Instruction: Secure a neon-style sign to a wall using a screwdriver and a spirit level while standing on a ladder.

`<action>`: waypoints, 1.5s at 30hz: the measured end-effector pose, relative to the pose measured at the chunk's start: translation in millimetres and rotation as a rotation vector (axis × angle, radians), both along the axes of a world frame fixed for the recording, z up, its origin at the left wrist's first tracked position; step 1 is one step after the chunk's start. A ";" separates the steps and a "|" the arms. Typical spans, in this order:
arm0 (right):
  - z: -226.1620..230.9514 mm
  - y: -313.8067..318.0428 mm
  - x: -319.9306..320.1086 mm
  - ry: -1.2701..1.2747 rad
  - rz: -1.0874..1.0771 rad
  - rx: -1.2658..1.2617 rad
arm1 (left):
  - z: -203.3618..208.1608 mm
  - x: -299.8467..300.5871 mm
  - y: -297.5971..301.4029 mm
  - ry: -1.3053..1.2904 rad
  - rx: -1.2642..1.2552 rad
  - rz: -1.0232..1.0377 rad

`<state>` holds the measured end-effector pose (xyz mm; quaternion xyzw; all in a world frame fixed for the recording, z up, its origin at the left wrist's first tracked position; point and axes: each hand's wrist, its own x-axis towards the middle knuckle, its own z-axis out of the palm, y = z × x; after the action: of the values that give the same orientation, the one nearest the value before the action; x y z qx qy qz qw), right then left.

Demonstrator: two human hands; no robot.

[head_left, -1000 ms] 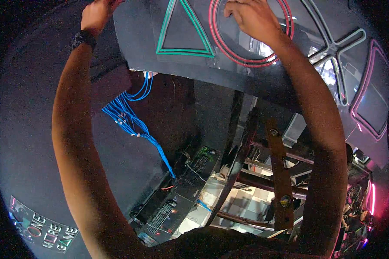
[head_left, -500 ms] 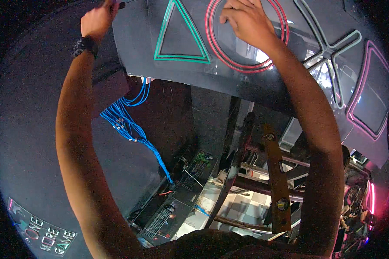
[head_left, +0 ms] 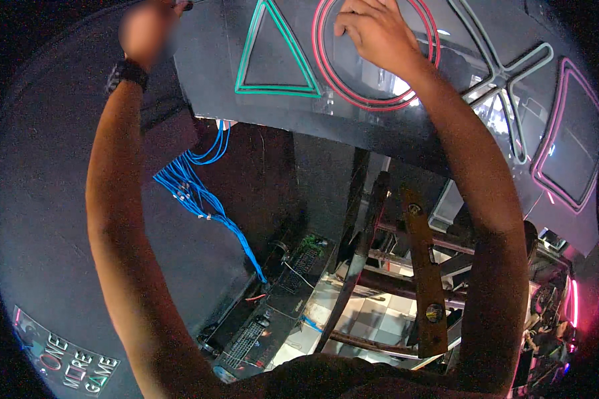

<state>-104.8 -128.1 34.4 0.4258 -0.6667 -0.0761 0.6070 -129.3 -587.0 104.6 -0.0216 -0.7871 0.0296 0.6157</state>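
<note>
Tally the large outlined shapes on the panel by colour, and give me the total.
Green triangle outline: 1
Red circle outline: 1
Grey cross outline: 1
Pink-purple four-sided outline: 1
Total: 4

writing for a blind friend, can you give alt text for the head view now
The right hand is raised before a red circle outline on a dark panel; the left hand, blurred, is near the panel's left edge. The panel also bears a green triangle, grey cross and pink four-sided outline. Below are bundled blue cables, keyboards and a spirit level.
</note>
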 end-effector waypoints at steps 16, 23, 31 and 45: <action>4.9 -1.1 8.6 -0.015 -0.046 -0.011 | 4.2 10.9 2.3 -0.189 -0.197 0.349; -1.9 11.8 4.4 -0.015 -0.067 -0.008 | -8.9 11.8 16.6 -0.326 -0.049 -0.605; 3.0 -0.8 8.5 0.027 -0.060 0.007 | 9.2 7.3 -9.9 -0.209 -0.264 0.219; -1.7 -2.2 0.8 0.007 -0.087 -0.008 | 8.6 6.7 16.8 -0.151 -0.142 0.408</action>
<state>-104.0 -130.3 32.7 0.3937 -0.6826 -0.1011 0.6074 -122.6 -570.2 113.2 0.0926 -0.8151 0.2070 0.5330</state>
